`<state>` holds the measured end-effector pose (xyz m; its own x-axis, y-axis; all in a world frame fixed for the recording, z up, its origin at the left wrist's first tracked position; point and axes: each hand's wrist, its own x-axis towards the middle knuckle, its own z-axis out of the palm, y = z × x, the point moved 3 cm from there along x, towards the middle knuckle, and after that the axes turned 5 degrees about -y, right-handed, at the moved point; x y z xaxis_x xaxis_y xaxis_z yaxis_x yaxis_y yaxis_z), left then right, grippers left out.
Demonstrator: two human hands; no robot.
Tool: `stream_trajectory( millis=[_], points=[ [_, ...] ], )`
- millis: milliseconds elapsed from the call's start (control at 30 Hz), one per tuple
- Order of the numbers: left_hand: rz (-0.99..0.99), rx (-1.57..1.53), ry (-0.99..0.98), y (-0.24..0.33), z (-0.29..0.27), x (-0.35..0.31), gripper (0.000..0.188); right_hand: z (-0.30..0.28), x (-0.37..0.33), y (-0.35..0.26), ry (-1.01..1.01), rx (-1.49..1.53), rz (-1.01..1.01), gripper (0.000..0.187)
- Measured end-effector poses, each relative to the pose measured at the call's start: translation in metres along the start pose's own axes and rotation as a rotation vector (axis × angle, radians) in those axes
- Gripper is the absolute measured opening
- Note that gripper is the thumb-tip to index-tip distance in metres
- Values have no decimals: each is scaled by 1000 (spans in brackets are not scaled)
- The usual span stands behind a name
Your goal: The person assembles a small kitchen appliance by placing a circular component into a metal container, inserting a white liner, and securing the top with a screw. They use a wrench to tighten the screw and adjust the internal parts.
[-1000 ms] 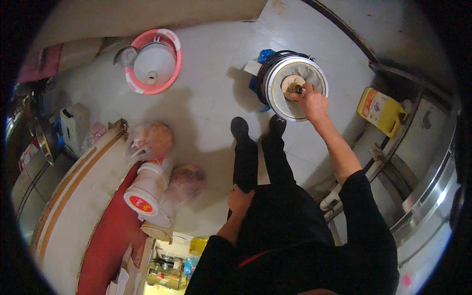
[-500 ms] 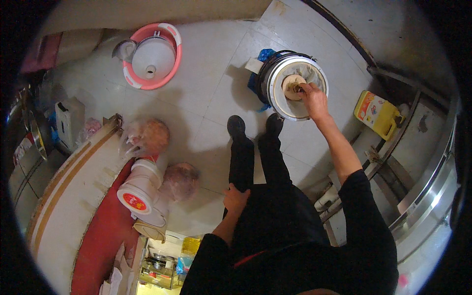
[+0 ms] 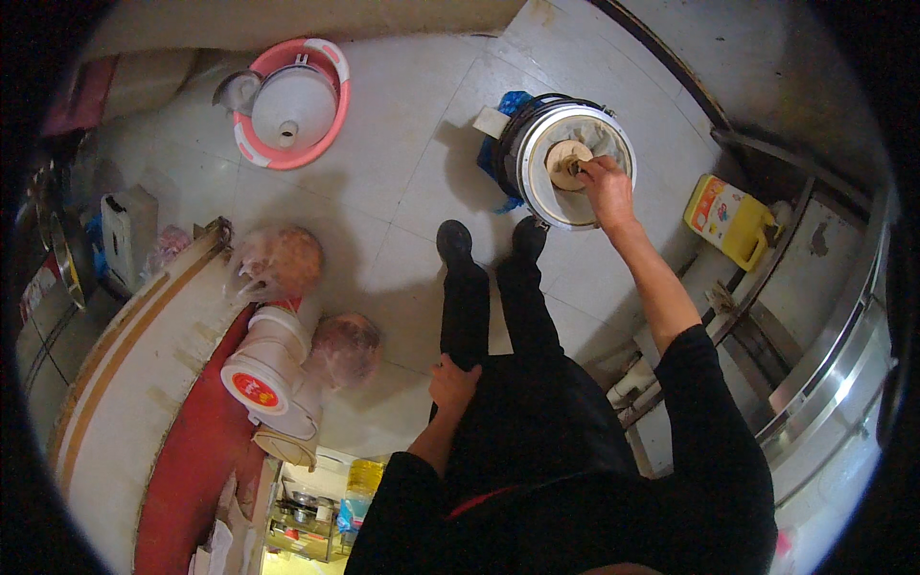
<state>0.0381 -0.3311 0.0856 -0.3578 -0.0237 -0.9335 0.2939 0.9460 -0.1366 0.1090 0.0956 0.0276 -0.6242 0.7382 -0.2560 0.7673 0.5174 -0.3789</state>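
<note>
Ahead of my feet stands a round, dark-bodied drum machine [image 3: 527, 184] with a silver rim and its top uncovered. In its middle is a pale tan disc [image 3: 556, 172] with a small dark centre knob [image 3: 574, 166]. My right hand [image 3: 608, 188] reaches over the rim from the right, fingertips pinched at the knob; my fingers partly hide it. Lower down, my left hand [image 3: 452, 381] rests on my left leg by the knee, with nothing in it. Blue plastic [image 3: 515, 100] shows behind the drum.
A pink basin [image 3: 340, 105] at the far left holds a pale domed lid [image 3: 297, 101]. Bagged reddish food [image 3: 292, 259], another bag [image 3: 347, 347] and white buckets [image 3: 259, 369] sit at left. A yellow jug [image 3: 733, 216] stands right, beside a metal frame [image 3: 795, 230].
The whole view has shifted slightly. My right hand stays at the middle of the drum and my left stays on my leg; nothing else visibly differs.
</note>
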Motion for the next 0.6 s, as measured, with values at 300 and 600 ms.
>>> stream_trajectory(
  millis=[300,600],
  points=[
    [9,8,37,-3,0,0,71,3,8,1,-104,-74,37,18],
    [8,7,-2,-2,-3,2,71,3,1,-2,-35,54,6,22]
  ],
)
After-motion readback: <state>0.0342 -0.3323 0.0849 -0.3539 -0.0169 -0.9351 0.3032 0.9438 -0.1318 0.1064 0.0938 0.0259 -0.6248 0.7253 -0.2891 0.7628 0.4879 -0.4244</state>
